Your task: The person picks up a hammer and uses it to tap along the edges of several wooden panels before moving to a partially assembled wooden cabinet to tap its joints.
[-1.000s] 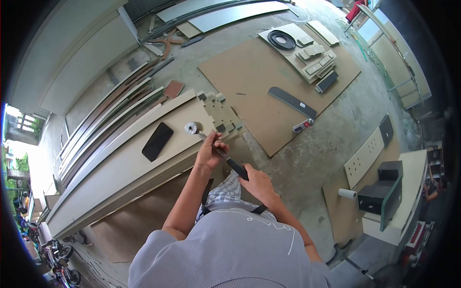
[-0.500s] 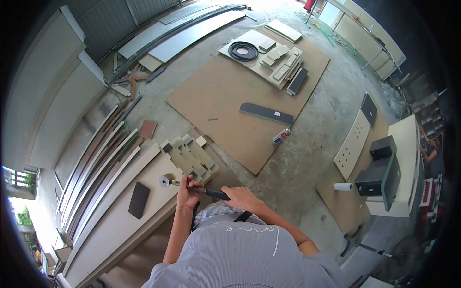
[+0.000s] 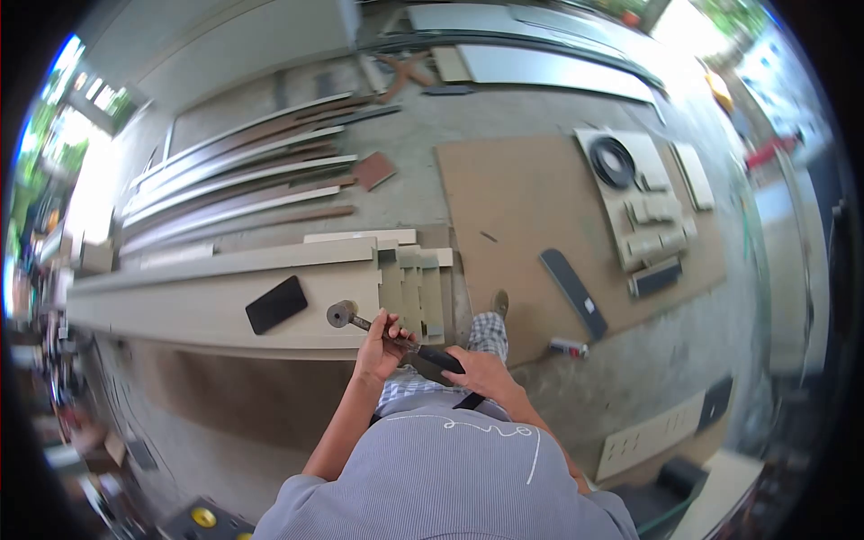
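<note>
Black-handled mallet-like tool (image 3: 437,358) is slanting between both hands, its head overlapping stacked pale panels (image 3: 198,301) near phone (image 3: 277,305). Left hand (image 3: 380,348) is gripping shaft, right hand (image 3: 489,373) handle. Holding seemingly being current step; any shift calling for steady two-handed grip.

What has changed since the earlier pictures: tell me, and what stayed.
The view has swung to the person's left: the panel stack now lies nearly level in the picture, the brown board further right. A shoe has come into view over the board. Nothing was taken up or let go: left hand and right hand still hold the mallet; the phone remains on the stack.
</note>
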A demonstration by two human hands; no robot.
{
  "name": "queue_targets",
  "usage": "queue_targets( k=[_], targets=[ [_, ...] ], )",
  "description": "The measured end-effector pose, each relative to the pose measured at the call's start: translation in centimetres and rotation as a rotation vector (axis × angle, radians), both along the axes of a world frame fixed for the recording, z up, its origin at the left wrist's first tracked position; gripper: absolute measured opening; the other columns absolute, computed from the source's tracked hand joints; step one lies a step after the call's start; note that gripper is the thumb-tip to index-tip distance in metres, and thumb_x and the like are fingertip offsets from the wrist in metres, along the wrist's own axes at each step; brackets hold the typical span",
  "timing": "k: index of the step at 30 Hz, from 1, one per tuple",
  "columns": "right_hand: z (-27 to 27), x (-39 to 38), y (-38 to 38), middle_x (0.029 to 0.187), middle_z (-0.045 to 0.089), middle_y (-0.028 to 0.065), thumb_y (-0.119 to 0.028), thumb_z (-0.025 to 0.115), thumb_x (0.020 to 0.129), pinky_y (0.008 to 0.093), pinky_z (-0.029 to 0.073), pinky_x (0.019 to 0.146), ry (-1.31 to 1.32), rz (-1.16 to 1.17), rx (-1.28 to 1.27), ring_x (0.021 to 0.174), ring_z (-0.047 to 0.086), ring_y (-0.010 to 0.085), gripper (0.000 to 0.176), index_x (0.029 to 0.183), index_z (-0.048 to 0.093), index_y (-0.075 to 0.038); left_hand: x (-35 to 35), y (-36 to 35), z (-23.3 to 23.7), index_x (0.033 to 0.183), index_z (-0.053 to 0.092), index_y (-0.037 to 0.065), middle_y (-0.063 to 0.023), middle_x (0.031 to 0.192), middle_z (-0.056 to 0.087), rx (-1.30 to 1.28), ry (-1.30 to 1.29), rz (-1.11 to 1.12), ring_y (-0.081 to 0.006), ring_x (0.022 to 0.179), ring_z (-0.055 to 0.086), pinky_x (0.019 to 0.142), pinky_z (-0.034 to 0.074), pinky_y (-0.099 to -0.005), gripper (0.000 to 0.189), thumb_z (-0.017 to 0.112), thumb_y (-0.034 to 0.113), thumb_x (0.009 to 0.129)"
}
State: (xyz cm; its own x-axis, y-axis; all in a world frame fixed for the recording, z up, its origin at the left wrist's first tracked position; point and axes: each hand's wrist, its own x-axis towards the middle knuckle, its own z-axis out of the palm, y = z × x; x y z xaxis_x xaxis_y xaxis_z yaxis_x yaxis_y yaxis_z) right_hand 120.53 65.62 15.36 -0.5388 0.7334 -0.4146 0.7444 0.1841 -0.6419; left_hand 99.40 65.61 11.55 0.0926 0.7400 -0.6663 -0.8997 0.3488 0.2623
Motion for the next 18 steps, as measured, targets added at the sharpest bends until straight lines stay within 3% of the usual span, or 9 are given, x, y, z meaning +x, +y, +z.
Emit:
queue_targets(
  k=[6,12,18],
  targets=[
    [-3.2,4.8,12.2,0.085,0.061,0.0145,-0.029,0.060,0.075,0.0422,0.047,0.067,0.122,0.370,-0.041,0.079,0.059,0.0335,0.037,0.105,0.049,-0.011,5.8,4.5,-0.6,0.082,0.054,0.009,0.0016,0.053,0.044,-0.083,0.118,0.374,-0.0154,0.062,0.053,0.073,0.049,-0.0368,0.022,0.051,0.029,0.088],
    [-1.8,10.2,19.9,0.082,0.061,0.0152,-0.030,0.061,0.075,0.0422,0.046,0.066,0.195,0.509,-0.113,0.077,0.059,0.0342,0.037,0.105,0.050,-0.013,12.4,9.0,2.9,0.083,0.053,0.006,-0.0001,0.055,0.044,-0.095,0.153,0.536,-0.0163,0.063,0.051,0.075,0.048,-0.0378,0.026,0.048,0.031,0.089],
    [-1.5,13.7,25.0,0.079,0.061,0.0157,-0.031,0.062,0.074,0.0415,0.046,0.066,0.141,0.577,-0.216,0.074,0.059,0.0349,0.037,0.105,0.052,-0.014,17.5,12.0,4.2,0.083,0.052,0.004,-0.0023,0.059,0.045,-0.097,0.156,0.540,-0.0190,0.067,0.052,0.077,0.048,-0.0387,0.027,0.048,0.031,0.089]
  ],
)
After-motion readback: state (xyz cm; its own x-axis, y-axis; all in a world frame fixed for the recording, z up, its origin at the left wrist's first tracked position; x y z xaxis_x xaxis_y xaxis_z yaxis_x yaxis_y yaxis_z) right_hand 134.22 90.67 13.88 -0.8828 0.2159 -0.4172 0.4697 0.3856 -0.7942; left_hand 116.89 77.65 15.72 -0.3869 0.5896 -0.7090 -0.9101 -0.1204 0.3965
